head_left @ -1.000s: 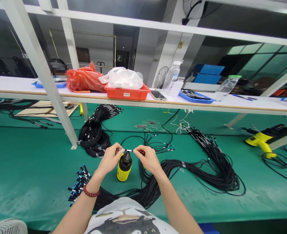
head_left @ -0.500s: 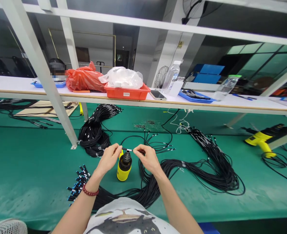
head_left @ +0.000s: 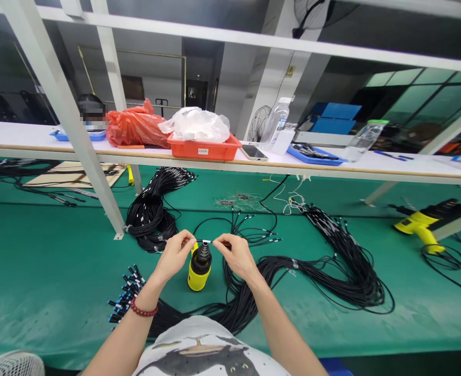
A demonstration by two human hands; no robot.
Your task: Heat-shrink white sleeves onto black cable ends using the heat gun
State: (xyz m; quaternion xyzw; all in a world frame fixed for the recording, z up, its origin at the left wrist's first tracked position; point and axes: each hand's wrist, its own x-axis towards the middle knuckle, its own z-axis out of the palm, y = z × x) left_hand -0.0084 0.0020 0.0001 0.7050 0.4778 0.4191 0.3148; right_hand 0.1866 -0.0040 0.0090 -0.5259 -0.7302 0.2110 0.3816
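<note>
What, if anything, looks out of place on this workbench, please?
One oddity: thin scraps lie scattered loose on the green cover beneath the shelf, untidy compared with the gathered black cable bundle on their left. They are too small to identify.

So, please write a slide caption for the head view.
Left hand and right hand hold a white-marked black cable near an upright yellow tool.

No words could be read: toward eleven o'clock, the white label (head_left: 203, 151) on the red tray (head_left: 223, 152) was too small; toward one o'clock, the pillar (head_left: 267, 78) bore a yellow sign (head_left: 290, 71).
</note>
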